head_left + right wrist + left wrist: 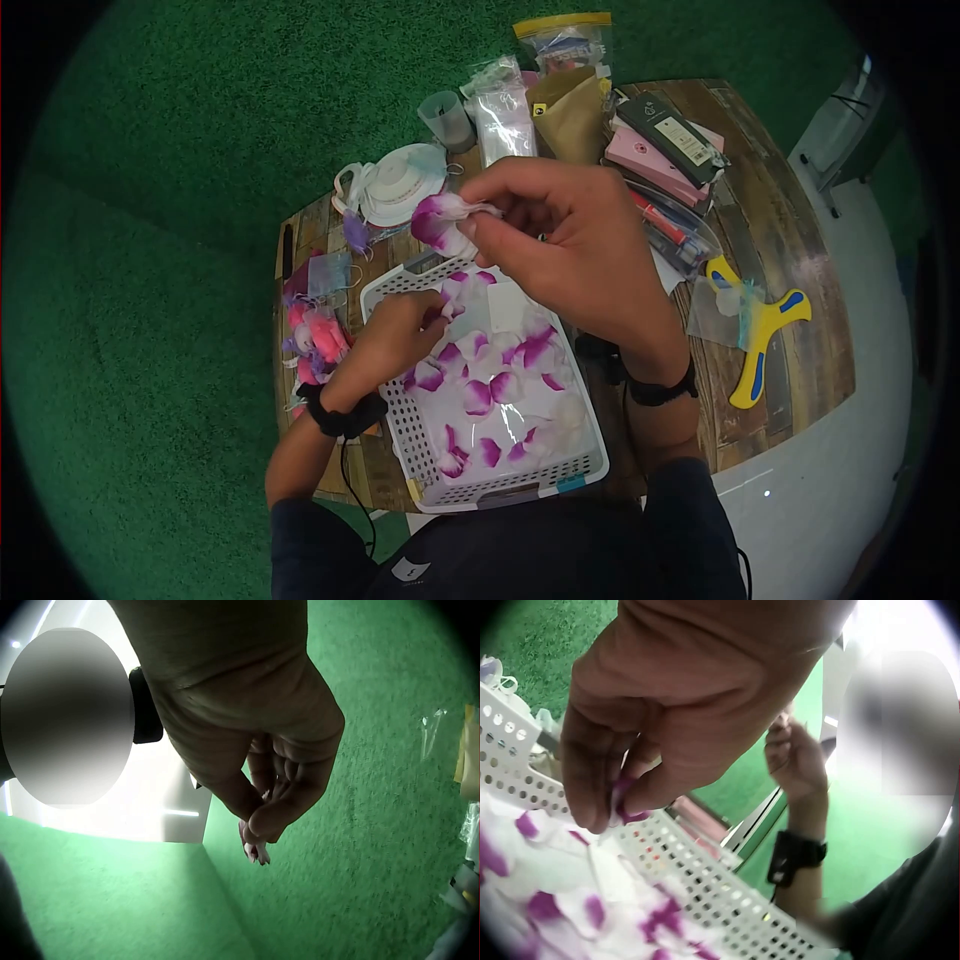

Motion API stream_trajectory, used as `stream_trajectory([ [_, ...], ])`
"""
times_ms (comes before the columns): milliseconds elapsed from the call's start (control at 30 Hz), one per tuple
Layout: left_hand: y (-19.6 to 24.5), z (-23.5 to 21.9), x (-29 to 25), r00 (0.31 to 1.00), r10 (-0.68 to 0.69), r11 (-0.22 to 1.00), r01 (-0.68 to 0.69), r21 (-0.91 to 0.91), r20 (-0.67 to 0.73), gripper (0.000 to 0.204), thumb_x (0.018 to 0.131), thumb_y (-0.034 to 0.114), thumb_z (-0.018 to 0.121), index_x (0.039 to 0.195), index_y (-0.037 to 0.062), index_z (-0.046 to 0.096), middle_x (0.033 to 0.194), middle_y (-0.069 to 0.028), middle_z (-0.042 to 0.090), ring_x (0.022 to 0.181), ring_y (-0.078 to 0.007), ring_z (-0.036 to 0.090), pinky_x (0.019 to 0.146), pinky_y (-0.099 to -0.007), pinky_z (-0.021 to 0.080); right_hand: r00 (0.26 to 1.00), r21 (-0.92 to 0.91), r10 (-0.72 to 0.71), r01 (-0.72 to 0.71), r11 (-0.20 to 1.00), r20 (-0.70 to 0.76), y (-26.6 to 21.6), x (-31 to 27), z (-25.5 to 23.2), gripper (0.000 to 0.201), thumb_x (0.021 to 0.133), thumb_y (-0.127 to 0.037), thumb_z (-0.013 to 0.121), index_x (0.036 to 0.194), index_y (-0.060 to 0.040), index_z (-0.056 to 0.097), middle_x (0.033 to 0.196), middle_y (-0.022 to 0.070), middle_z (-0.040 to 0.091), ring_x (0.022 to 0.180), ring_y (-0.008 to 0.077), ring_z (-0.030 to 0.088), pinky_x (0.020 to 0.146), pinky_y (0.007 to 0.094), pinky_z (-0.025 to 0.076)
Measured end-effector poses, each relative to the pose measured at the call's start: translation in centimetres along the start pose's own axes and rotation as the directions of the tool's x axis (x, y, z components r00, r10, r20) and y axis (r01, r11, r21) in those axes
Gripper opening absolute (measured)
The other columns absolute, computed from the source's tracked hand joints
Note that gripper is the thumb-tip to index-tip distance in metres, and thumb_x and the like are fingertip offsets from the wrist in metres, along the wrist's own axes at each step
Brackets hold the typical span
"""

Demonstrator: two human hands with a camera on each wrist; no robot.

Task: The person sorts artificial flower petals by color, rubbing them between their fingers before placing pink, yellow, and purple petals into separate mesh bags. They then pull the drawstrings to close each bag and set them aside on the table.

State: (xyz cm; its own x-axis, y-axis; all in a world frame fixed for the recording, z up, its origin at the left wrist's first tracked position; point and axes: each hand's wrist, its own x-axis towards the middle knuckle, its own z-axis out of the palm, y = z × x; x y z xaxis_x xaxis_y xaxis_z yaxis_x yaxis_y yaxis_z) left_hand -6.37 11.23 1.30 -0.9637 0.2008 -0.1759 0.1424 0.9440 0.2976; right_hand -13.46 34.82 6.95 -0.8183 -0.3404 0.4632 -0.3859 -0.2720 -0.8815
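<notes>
My right hand (pixel 580 240) is raised above the far end of a white perforated basket (pixel 410 435). Thumb and fingers pinch a small bunch of white-and-purple flower petals (pixel 436 222), which fans out to the left. In the right wrist view only the petals' tips (pixel 257 851) stick out below the fingertips. Lower down, my left hand (pixel 393 335) reaches over the basket's left wall and pinches a purple-and-white petal (pixel 621 806) between thumb and fingers. More loose petals (pixel 478 398) lie scattered across the basket floor.
Left of the basket are pink plush items (pixel 322 335) and a white round roll (pixel 403 187). Behind stand a translucent cup (pixel 447 120) and a brown pouch (pixel 570 115). To the right lie boxes (pixel 660 160) and a yellow three-armed piece (pixel 765 335) on the wooden table (pixel 800 390).
</notes>
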Motion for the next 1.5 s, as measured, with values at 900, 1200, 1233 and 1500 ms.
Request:
stream_trajectory([
  [900,4.3,-5.0,-10.1,0.907,-0.272,0.272,-0.248,-0.93,-0.322,0.017,0.093,0.008,0.065,0.105,-0.0031,0.062,0.088,-0.0047,0.066,0.073,-0.0094,0.066,0.065,-0.0233,0.055,0.906,0.175,0.262,-0.333,0.927,0.333,-1.2,-1.4,2.3,0.025,0.083,0.002,0.073,0.107,0.0036,0.064,0.083,0.0062,0.07,0.069,0.0103,0.067,0.061,0.0204,0.051],
  [1200,4.3,-4.9,-10.1,0.879,-0.149,0.402,-0.364,-0.84,-0.452,0.013,0.092,0.007,0.066,0.101,-0.0029,0.065,0.086,-0.0043,0.066,0.072,-0.0068,0.062,0.062,-0.0227,0.049,0.912,-0.118,0.342,-0.323,0.939,0.226,-0.9,-1.7,5.4,0.015,0.087,-0.005,0.071,0.099,0.0019,0.066,0.077,0.0035,0.068,0.069,0.0081,0.065,0.061,0.0217,0.051],
  [1233,4.5,-4.9,-10.0,0.862,-0.148,0.457,-0.374,-0.807,-0.484,0.012,0.092,0.006,0.066,0.1,-0.0026,0.066,0.085,-0.005,0.065,0.07,-0.0075,0.062,0.061,-0.023,0.049,0.915,-0.193,0.307,-0.263,0.945,0.261,-0.9,-1.9,5.5,0.015,0.087,-0.004,0.071,0.1,0.002,0.066,0.077,0.0036,0.068,0.07,0.0077,0.065,0.062,0.0213,0.05],
  [1500,4.9,-4.6,-9.5,0.793,-0.148,0.653,-0.37,-0.661,-0.591,0.011,0.089,0.002,0.066,0.099,-0.0018,0.066,0.083,-0.0082,0.064,0.066,-0.0127,0.064,0.059,-0.0249,0.049,0.828,0.036,0.354,-0.409,0.912,0.436,-2.1,-3.2,5.3,0.028,0.086,0.001,0.07,0.112,0.0016,0.06,0.082,0.0024,0.067,0.072,0.006,0.064,0.062,0.019,0.049],
])
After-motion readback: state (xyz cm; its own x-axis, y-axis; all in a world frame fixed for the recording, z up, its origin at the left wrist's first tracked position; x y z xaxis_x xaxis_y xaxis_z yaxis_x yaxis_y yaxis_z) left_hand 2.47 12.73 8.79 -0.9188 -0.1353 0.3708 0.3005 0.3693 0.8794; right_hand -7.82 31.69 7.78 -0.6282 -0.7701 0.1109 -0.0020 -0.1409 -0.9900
